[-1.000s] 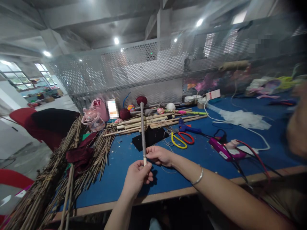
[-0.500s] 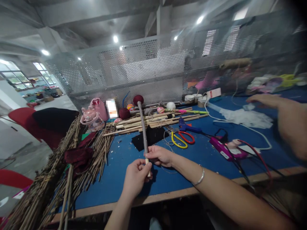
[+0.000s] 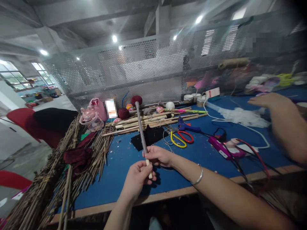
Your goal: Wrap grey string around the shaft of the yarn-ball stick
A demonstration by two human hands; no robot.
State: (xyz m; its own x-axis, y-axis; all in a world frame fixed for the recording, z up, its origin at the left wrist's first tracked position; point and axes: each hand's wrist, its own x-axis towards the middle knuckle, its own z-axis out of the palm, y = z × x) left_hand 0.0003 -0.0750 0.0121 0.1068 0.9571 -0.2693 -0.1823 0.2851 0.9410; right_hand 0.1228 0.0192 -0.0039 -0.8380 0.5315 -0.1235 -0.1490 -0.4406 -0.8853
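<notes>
I hold a thin wrapped stick (image 3: pixel 141 129) nearly upright over the blue table (image 3: pixel 120 179); a dark red ball (image 3: pixel 136 100) tops it. My left hand (image 3: pixel 137 177) is closed round the stick's pale lower end. My right hand (image 3: pixel 158 156), with a silver bangle on the wrist, pinches the stick just above the left hand. A black cloth piece (image 3: pixel 150 136) lies on the table behind the stick.
Bundles of brown twigs (image 3: pixel 59 179) fill the left side. Bamboo sticks (image 3: pixel 155 119), yellow and red scissors (image 3: pixel 178 139), a blue glue gun (image 3: pixel 188 127), a magenta tool (image 3: pixel 224 148) and white plastic (image 3: pixel 240 116) lie further back. Another person's hand (image 3: pixel 271 102) reaches in at right.
The stick's top has tilted slightly left. The other person's hand came into view at right and stretched out over the table.
</notes>
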